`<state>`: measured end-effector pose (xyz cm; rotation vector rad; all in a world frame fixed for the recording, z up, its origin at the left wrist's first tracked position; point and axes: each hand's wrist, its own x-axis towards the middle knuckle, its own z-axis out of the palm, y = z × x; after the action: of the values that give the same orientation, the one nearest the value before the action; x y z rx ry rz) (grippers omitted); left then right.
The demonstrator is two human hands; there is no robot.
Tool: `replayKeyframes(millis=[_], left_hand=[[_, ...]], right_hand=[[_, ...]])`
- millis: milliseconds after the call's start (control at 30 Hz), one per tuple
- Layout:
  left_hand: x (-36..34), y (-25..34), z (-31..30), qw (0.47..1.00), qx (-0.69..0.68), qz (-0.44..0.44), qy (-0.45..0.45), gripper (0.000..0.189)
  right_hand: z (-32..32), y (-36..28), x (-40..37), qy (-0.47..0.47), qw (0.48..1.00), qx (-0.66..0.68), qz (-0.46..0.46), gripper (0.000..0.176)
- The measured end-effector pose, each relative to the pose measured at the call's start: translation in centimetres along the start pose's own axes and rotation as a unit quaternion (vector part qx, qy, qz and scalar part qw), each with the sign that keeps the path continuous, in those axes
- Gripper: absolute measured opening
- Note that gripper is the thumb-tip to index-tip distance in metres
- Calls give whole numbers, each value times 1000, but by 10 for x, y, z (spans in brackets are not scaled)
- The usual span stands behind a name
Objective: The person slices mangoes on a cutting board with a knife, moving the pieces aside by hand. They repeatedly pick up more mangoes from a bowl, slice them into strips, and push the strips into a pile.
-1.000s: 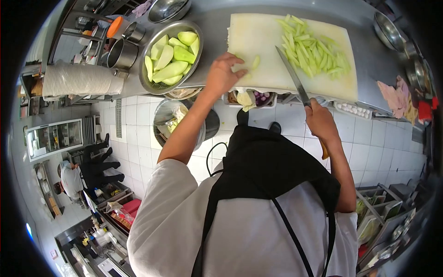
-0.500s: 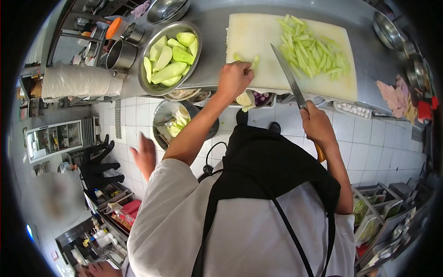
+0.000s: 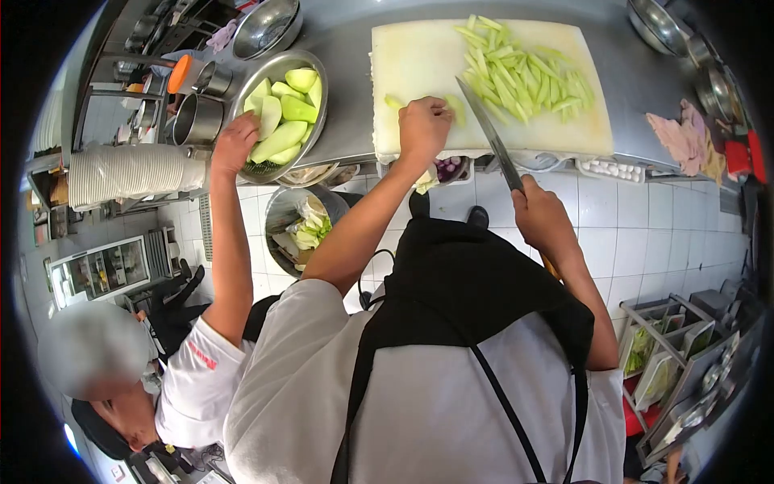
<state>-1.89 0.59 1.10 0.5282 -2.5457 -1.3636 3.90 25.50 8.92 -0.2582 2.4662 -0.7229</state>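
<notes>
My right hand (image 3: 546,214) is wrapped round the handle of a long kitchen knife (image 3: 492,137), its blade slanting up and left over the white cutting board (image 3: 411,52). My left hand (image 3: 425,129) is near the board's front edge, fingers curled down over pale green vegetable slices (image 3: 456,110); its fingertips are partly hidden. Beyond the blade lies a heap of pale green vegetable sticks (image 3: 528,77). Left of the board, a metal colander (image 3: 320,121) holds larger peeled pale green pieces (image 3: 282,121). Another person's hand (image 3: 235,143) reaches to its near left rim.
A bin with vegetable scraps (image 3: 278,214) stands on the floor below the counter. Stacked white containers (image 3: 133,173) and metal pots (image 3: 197,119) are at left. Metal bowls (image 3: 657,24) and a pink cloth (image 3: 677,133) lie at right. A co-worker stands close on my left.
The co-worker has leaned in from the left, and their hand has moved up to the colander. My hands remain at the board with the knife and slices; the whole view has shifted slightly.
</notes>
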Motion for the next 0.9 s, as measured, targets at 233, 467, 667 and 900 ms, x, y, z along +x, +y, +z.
replayKeyframes(millis=[233, 467, 667, 900], left_hand=[[-2, 1, 12, 993, -110, -42, -22, 29], [-2, 4, -3, 996, 18, 83, 28, 16], [5, -6, 10, 978, 62, 193, 53, 10], [-2, -7, 13, 959, 81, 258, 87, 10]], right_hand=[[-3, -6, -4, -7, 1000, -5, -5, 26], [0, -5, -3, -12, 1000, -14, -10, 26], [0, -9, -1, -19, 999, -30, 3, 26], [-7, -19, -1, -40, 998, -42, 17, 26]])
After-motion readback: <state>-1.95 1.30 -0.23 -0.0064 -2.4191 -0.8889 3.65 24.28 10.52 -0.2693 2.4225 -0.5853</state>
